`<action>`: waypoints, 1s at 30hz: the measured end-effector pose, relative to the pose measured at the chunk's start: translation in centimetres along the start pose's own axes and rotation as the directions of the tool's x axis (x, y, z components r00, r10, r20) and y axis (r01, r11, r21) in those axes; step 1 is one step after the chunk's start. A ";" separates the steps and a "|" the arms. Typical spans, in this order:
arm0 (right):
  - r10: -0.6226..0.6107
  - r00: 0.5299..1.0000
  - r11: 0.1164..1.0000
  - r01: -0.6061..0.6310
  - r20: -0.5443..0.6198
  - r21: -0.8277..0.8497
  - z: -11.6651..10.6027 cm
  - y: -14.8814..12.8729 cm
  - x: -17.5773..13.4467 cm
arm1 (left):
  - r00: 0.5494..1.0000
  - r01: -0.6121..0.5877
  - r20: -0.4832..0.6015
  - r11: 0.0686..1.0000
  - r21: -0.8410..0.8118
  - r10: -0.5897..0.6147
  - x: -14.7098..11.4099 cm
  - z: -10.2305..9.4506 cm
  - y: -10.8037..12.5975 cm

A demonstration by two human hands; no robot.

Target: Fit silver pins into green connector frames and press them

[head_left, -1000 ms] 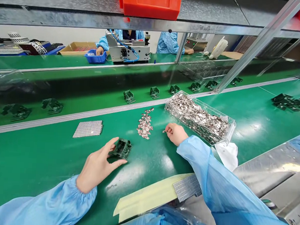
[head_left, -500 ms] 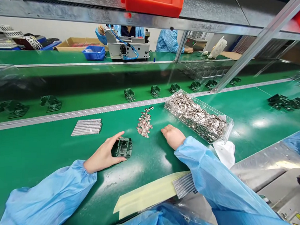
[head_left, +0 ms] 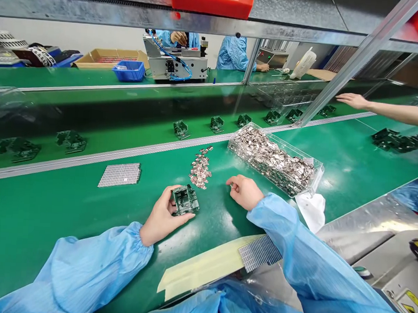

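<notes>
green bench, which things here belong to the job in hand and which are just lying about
Likely in the job: circuit-board assembly, in the left hand; small metal piece, seemingly in the right hand; loose metal pieces; clear tray.

Apparently lying about: white scrap; yellow strip; gridded plate, use unclear.
</notes>
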State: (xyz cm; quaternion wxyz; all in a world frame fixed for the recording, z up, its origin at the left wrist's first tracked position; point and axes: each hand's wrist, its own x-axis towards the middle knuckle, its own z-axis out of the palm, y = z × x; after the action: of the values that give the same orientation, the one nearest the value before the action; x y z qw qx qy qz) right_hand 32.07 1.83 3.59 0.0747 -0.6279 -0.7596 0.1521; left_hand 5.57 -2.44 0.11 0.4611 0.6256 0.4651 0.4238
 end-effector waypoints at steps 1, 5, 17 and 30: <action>0.004 1.000 1.000 -0.004 -0.011 0.024 -0.4 -0.1 -0.9 | 1.000 -0.007 -0.008 0.999 -0.043 0.006 0.0 0.4 -0.1; -0.020 0.996 0.926 0.050 -0.086 0.374 -1.6 -0.6 -5.9 | 0.998 -0.061 0.018 0.988 -0.144 0.065 -0.1 1.9 0.0; 0.138 0.935 0.776 0.104 -0.328 0.622 0.3 -0.7 -15.2 | 0.966 0.066 0.260 0.948 -0.313 0.018 -0.5 8.6 2.6; 0.295 0.852 0.729 0.093 -0.434 0.678 2.9 -2.1 -18.0 | 0.900 0.105 0.433 0.945 -0.311 0.043 -2.0 11.4 2.6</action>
State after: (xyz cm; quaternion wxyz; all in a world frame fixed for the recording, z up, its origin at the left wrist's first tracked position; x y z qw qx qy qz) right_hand 32.84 -16.52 2.91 0.4886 -0.6158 -0.5659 0.2485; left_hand 16.55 -6.88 -0.01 0.6570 0.6115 0.2840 0.3374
